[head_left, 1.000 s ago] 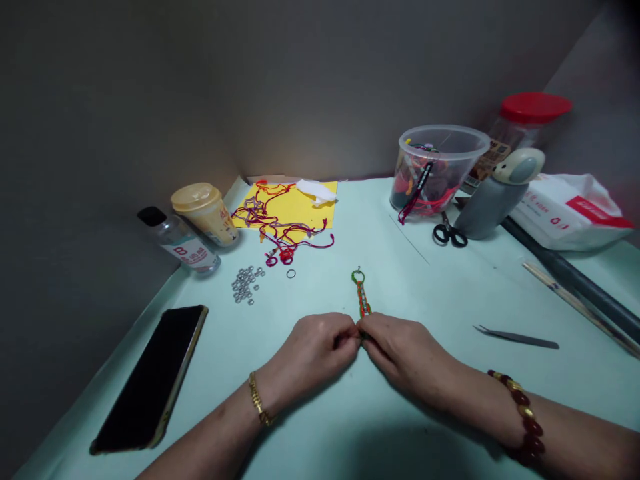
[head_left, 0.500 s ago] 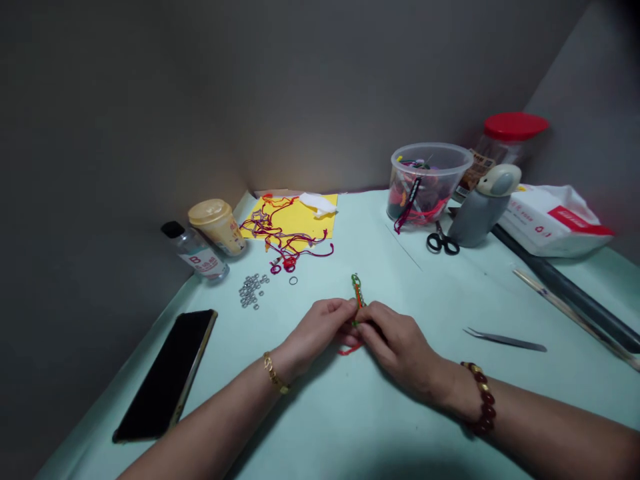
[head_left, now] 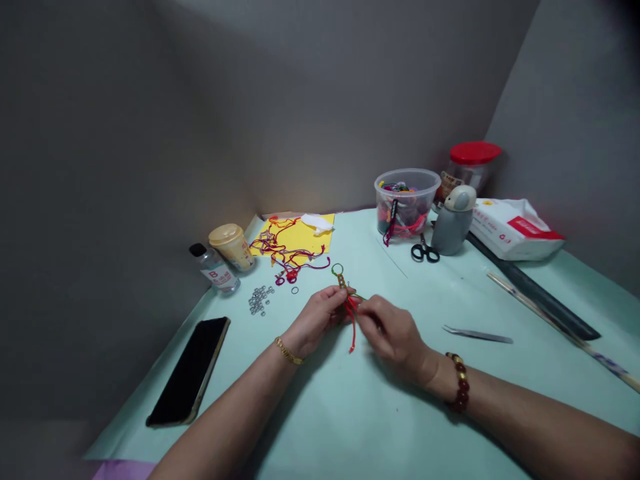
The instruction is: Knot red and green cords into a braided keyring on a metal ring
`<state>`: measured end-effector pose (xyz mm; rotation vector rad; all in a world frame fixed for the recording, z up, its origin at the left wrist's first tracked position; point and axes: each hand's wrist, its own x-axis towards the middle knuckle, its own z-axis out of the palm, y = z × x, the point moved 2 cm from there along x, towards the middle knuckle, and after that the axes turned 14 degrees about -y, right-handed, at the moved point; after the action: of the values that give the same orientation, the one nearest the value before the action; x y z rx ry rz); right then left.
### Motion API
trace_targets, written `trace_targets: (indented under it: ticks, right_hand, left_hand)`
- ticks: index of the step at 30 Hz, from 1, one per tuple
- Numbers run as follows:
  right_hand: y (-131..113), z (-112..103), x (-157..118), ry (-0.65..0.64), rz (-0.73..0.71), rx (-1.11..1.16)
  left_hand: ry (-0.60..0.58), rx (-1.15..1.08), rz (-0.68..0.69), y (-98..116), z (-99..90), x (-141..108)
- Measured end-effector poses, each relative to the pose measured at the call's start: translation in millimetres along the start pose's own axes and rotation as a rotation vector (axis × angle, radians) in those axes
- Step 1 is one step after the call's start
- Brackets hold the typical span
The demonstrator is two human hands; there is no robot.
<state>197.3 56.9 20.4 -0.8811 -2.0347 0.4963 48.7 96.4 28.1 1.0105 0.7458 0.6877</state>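
My left hand (head_left: 320, 312) pinches a knotted cord piece (head_left: 342, 281) between thumb and fingers. A thin green loop stands out at its far end, with orange and green knotting below it. Red cord ends (head_left: 353, 333) hang down from the pinch toward me. Just to the right, my right hand (head_left: 397, 337) is closed, slightly blurred, its fingertips at a green strand (head_left: 358, 296) that runs out of the knotting. Its fingers partly hide that strand's end. Small clear beads (head_left: 259, 301) and a thin ring (head_left: 295, 291) lie to the left, beyond my left hand.
Left: phone (head_left: 193, 370), bottle (head_left: 216, 272), lidded cup (head_left: 233, 248). Behind, loose cords (head_left: 295, 252) lie over yellow paper (head_left: 297, 233). Right: cord tub (head_left: 407, 200), scissors (head_left: 425, 252), grey flask (head_left: 453, 230), red-lidded jar (head_left: 475, 155), tissue pack (head_left: 517, 230), tweezers (head_left: 480, 335), long sticks (head_left: 550, 316).
My right hand has drawn away to the right from my left, with a green strand now stretching between them. The red ends now hang in plain sight. The camera view has shifted.
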Motion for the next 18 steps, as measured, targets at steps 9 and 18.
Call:
trace_targets:
  ticks: [9,18]
  right_hand:
    - [-23,-11,-4,-0.188,0.506,0.679]
    - [-47,-7,-35,-0.064,0.614,1.012]
  left_hand:
    - [-0.217,0.17,-0.025,-8,35.9,-63]
    - [-0.304,0.128,-0.115,-37,55.9,-102]
